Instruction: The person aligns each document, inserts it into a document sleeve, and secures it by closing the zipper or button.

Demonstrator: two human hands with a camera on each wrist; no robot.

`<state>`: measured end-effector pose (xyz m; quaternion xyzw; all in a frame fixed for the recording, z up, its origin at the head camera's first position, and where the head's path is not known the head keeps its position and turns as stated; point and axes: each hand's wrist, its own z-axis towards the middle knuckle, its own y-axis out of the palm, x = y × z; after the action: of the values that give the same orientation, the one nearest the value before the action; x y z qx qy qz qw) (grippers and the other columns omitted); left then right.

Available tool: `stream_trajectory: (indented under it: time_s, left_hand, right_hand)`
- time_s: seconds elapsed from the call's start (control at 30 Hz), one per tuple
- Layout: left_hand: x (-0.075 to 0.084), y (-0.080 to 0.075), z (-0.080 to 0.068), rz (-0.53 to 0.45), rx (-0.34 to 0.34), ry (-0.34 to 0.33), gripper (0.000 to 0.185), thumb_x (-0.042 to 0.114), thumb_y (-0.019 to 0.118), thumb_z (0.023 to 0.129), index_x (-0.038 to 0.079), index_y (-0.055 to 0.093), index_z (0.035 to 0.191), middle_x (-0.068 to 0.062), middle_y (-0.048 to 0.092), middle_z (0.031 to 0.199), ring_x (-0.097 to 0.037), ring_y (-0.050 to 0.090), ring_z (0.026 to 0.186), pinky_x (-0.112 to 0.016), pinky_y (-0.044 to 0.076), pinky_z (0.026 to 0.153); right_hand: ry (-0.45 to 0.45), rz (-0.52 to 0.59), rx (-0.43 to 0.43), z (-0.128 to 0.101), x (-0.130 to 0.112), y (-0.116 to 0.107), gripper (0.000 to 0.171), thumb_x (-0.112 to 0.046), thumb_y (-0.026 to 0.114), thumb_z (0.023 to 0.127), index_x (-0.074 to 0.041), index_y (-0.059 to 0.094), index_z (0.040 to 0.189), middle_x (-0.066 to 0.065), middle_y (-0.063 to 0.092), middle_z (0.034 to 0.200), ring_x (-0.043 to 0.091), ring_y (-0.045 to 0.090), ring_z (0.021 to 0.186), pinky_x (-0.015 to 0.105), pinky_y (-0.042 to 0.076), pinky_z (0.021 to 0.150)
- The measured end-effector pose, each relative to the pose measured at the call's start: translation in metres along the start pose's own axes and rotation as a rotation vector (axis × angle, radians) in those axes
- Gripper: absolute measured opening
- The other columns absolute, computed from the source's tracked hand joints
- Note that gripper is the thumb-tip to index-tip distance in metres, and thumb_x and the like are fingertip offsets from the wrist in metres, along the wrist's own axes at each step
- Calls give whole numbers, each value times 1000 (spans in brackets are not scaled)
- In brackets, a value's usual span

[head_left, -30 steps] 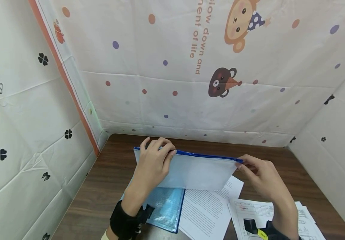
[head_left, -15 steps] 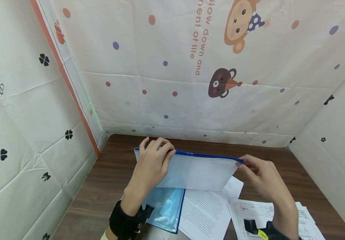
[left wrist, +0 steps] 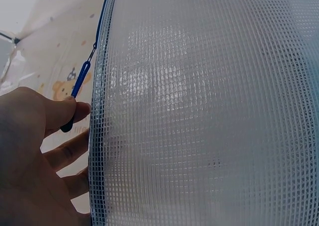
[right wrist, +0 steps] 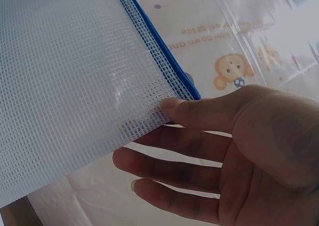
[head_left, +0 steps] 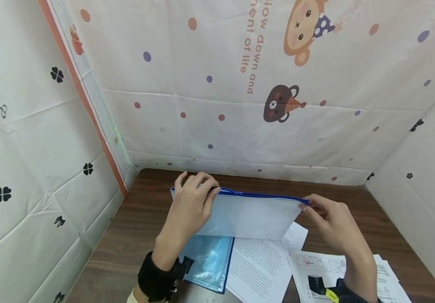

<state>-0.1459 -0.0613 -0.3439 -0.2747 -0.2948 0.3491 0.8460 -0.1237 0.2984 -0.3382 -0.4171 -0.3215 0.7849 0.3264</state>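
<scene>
A translucent mesh zipper pouch (head_left: pixel 248 216) with a blue zipper along its top edge is held up above the table in the head view. My left hand (head_left: pixel 191 202) is at the zipper's left part. In the left wrist view, its thumb and index finger pinch the dark blue zipper pull (left wrist: pixel 81 79), while the other fingers reach behind the mesh. My right hand (head_left: pixel 332 223) pinches the pouch's upper right corner. The right wrist view shows that thumb on the mesh (right wrist: pixel 75 86) just beside the zipper end, the remaining fingers extended below.
Beneath the pouch lies a blue mesh pouch (head_left: pixel 210 261) with a dark blue edge, partly hidden by my left arm. Printed sheets (head_left: pixel 259 265) lie beside it. More papers (head_left: pixel 385 282) are under my right forearm. Patterned cloth walls (head_left: pixel 210 105) enclose the wooden table (head_left: pixel 107 261).
My left hand has shifted very slightly left along the pouch's zipper edge. My right hand keeps its hold on the corner, and the papers lie as before.
</scene>
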Motion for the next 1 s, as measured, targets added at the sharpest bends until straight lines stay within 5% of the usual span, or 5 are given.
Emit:
stream_trajectory:
  time_s: [0.37,1.0]
  left_hand:
    - [-1,1,-1,-8,4,10,10,17,67,106,15,76,109,-3,68,116,-27,62,111,-49,50,100]
    - [-2,-1,-3,-1,13,17,12,17,66,107,13,77,108,-4,68,114,-26,61,108,-43,52,97]
  right_hand:
    - [10,12,1,-1,2,2,14,-4,76,98,-13,76,108,4,77,96,21,72,79,28,58,66]
    - [17,-30,27,-5,3,-1,13,-4,74,99,-12,76,108,2,76,94,16,70,78,28,56,64]
